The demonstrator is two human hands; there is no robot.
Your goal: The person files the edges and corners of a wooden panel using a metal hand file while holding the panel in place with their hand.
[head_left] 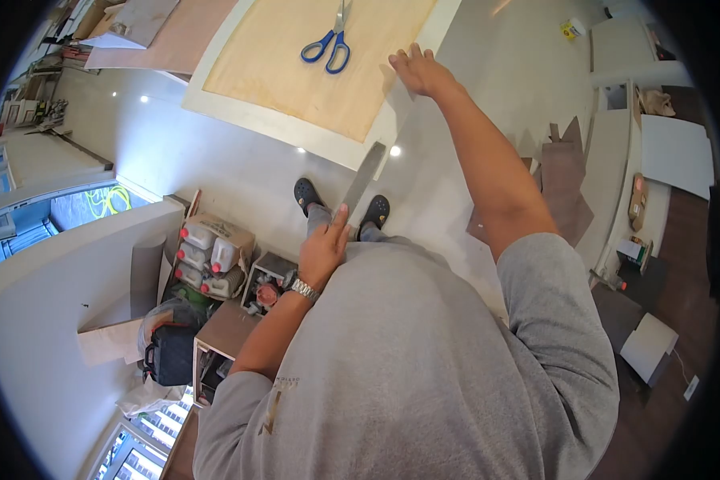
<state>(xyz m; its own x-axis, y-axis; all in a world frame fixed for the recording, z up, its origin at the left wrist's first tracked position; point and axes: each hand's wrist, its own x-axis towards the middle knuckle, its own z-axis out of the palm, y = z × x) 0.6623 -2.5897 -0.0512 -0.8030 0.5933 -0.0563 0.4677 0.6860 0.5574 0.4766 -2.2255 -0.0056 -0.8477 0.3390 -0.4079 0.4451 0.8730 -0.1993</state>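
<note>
The left hand (326,252), a metal watch (305,290) at its wrist, is closed around a long flat grey tool (364,178); the tool points away from the body, its far end at the near edge of a white-bordered board (272,88), though I cannot tell whether they touch; the right hand (421,72) is unclenched, fingers spread at the board's right border; 1 pair of blue-handled scissors (339,38) lies on the board's tan middle; 2 dark shoes (305,192) stand on the pale floor (248,152)
</note>
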